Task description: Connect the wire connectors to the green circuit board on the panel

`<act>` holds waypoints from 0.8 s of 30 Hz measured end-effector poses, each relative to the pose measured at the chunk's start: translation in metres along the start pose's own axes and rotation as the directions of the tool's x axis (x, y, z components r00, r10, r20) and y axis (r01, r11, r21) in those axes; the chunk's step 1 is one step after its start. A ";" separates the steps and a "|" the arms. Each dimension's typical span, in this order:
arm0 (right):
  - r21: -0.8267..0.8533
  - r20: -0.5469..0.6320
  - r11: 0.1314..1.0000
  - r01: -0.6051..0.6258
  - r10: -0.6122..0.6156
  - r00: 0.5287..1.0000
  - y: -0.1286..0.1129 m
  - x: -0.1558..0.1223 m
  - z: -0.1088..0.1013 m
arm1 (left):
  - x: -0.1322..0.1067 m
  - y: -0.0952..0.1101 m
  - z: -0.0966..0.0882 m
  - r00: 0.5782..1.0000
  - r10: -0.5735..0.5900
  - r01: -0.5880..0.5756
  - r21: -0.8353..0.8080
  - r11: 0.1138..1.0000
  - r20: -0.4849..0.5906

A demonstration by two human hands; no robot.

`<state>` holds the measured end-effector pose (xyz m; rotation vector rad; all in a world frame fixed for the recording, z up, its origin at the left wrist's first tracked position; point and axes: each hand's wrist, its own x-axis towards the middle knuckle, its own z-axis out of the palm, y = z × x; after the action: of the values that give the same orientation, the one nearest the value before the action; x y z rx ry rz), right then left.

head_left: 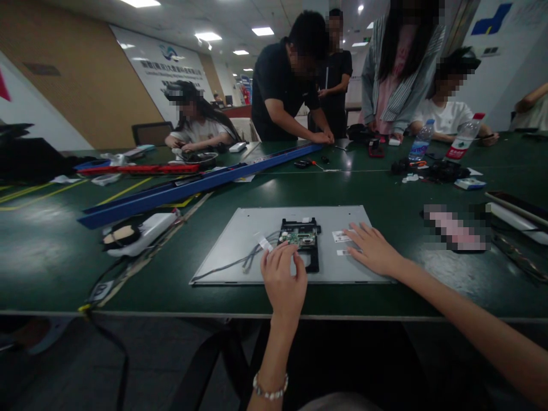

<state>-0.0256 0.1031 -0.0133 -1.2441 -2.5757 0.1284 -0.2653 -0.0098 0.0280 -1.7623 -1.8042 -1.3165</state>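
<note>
A grey metal panel [240,240] lies flat on the dark green table [180,285] in front of me. A black bracket with a green circuit board [302,237] sits on its middle, and grey cables [248,260] run off it to the left. My left hand [282,279] rests on the panel just below the board, fingers stretched out with the tips touching the board's near edge. My right hand [373,249] lies flat and spread on the panel's right part, next to two small white labels [341,236]. Neither hand holds anything.
A long blue rail [201,184] crosses the table diagonally at the left, a red bar [141,169] behind it. A white device with cables [137,233] lies at the left. Water bottles [422,140], small tools and black parts stand at the far right. Several people work along the far side.
</note>
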 end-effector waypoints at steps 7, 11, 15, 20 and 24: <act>0.027 -0.084 0.999 0.021 -0.018 0.996 -0.034 0.039 0.022 | -0.001 0.000 0.000 1.000 0.023 -0.022 -0.026 0.999 0.013; 0.000 0.000 0.999 -0.051 0.051 0.999 -0.058 0.054 0.017 | -0.001 -0.001 0.002 0.999 0.048 -0.048 -0.022 0.999 -0.008; 0.005 0.056 0.997 -0.079 0.079 0.995 -0.078 0.064 0.010 | -0.002 -0.003 0.003 0.998 0.057 -0.057 -0.032 0.998 -0.003; 0.001 0.059 0.996 -0.094 0.094 0.994 -0.092 0.073 0.009 | -0.001 -0.002 0.002 0.998 0.065 -0.064 -0.048 0.997 0.019; 0.003 0.061 0.994 -0.112 0.111 0.992 -0.099 0.079 0.012 | -0.001 -0.002 0.001 0.998 0.062 -0.061 -0.045 0.997 0.020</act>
<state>-0.1508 0.1032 0.0117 -1.4028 -2.5539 0.2007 -0.2667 -0.0090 0.0260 -1.8463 -1.7297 -1.3290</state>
